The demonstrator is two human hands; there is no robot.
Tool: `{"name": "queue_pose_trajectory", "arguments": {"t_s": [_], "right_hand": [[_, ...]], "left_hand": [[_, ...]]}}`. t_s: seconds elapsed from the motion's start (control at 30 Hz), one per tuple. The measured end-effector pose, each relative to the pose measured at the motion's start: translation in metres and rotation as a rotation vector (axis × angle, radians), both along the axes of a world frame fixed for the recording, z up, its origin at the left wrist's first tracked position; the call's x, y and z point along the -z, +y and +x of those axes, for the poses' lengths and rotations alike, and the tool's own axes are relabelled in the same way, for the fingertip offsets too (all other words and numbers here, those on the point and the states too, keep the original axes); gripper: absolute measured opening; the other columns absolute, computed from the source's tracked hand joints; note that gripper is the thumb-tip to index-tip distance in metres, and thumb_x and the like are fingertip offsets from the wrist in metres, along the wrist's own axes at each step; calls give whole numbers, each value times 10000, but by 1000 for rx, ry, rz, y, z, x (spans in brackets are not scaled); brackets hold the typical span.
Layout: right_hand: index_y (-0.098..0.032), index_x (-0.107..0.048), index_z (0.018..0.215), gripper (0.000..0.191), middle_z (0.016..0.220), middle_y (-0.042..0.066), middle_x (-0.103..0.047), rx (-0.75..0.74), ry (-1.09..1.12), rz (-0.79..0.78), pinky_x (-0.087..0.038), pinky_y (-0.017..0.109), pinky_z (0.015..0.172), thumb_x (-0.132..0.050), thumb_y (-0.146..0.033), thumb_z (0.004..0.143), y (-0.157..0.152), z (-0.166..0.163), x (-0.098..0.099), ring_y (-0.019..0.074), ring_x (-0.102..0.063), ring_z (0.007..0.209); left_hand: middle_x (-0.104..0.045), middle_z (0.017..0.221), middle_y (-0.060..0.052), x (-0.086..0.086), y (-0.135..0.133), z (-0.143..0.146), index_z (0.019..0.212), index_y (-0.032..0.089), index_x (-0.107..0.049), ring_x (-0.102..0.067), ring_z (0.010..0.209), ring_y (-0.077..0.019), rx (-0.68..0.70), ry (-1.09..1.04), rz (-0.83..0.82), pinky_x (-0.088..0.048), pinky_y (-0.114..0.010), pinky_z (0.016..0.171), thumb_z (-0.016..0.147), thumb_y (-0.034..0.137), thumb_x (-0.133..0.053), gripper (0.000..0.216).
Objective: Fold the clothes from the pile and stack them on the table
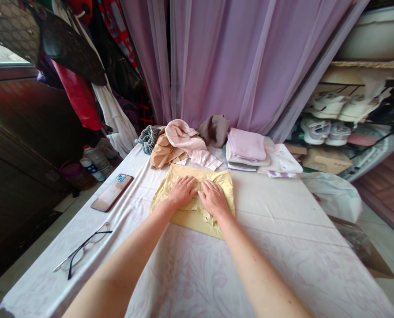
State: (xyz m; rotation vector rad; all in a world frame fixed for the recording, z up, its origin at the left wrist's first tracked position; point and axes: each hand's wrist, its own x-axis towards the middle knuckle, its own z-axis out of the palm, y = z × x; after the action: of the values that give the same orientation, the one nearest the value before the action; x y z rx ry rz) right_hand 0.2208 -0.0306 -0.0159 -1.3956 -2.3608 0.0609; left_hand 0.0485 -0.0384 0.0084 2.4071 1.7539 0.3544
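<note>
A yellow cloth garment, partly folded and wrinkled, lies on the table in front of me. My left hand rests flat on its upper middle, fingers stretched out and pointing away from me. Close beside it, my right hand also lies flat on the yellow cloth, its fingers extended. The thumbs nearly meet between the hands. Neither hand grips the fabric. Which kind of garment it is, I cannot tell.
Behind the yellow cloth sit a loose heap of clothes and a folded stack. A phone and eyeglasses lie on the left of the covered table. A purple curtain hangs behind; shoes stand on a rack at right.
</note>
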Motion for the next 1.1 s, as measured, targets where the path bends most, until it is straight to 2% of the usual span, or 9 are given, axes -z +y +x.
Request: {"name": "queue_pose_trajectory", "arguments": {"t_s": [0.13,0.23,0.3,0.4,0.47,0.6,0.73,0.93,1.1], "right_hand": [[-131,-594,1288,417,1346,149,-598,-50,98,28,-375,397,1077,-378,-289,968,2,2,0,231,-519,1261],[-142,-636,1234,405,1261,122,-661,-73,208,45,-438,335,1024,-364,-234,948,9,15,-10,202,-592,1171],[-152,-660,1199,399,1207,116,-690,-5,251,81,-458,338,999,-383,-205,916,21,30,-22,213,-621,1120],[-153,-664,1195,393,1172,123,-703,187,253,92,-463,386,987,-448,-208,872,47,57,-45,256,-630,1088],[-168,-651,1220,403,1173,101,-708,212,226,-48,-469,373,970,-493,-221,853,65,72,-58,251,-637,1080],[-199,-644,1243,395,1129,65,-729,153,135,-362,-487,292,880,-506,-278,881,93,85,-72,210,-665,1019],[-195,-682,1184,360,1052,50,-748,94,49,-414,-481,249,808,-537,-285,867,107,85,-73,190,-678,933],[-233,-723,1100,311,984,18,-761,19,-34,-428,-461,226,755,-562,-369,872,116,83,-68,174,-679,887],[-237,-754,950,354,962,77,-761,111,-229,-251,-428,284,848,-464,-440,936,112,80,-59,210,-676,967]], "left_hand": [[-412,1532,-123,2,-3,3,1438,173,-437,-320,1443,-261,-29,63,-44,-222,-466,1194,980,486,-376,558],[-411,1531,-127,1,-4,2,1435,174,-435,-322,1440,-266,-25,73,-35,-225,-465,1191,977,546,-344,597],[-419,1525,-127,-1,-4,2,1433,177,-433,-329,1434,-273,-23,64,-25,-224,-472,1188,961,599,-336,640],[-416,1528,-118,-4,-4,5,1449,195,-403,-325,1434,-289,-31,55,-46,-223,-495,1183,929,649,-369,691],[-418,1525,-129,-8,-2,10,1458,196,-389,-331,1427,-313,-61,66,-68,-231,-529,1171,915,647,-408,706],[-400,1532,-153,-14,3,32,1424,174,-446,-328,1428,-332,-85,91,-7,-245,-551,1161,949,549,-413,606],[-412,1534,-106,-11,10,57,1438,192,-439,-318,1441,-283,18,63,28,-256,-492,1178,983,460,-365,534],[-347,1572,-79,6,14,68,1498,206,-356,-281,1458,-284,15,61,-1,-250,-503,1180,963,573,-349,649],[-368,1563,-62,11,13,68,1491,231,-376,-301,1450,-279,1,74,36,-261,-498,1176,951,617,-341,664]]}}
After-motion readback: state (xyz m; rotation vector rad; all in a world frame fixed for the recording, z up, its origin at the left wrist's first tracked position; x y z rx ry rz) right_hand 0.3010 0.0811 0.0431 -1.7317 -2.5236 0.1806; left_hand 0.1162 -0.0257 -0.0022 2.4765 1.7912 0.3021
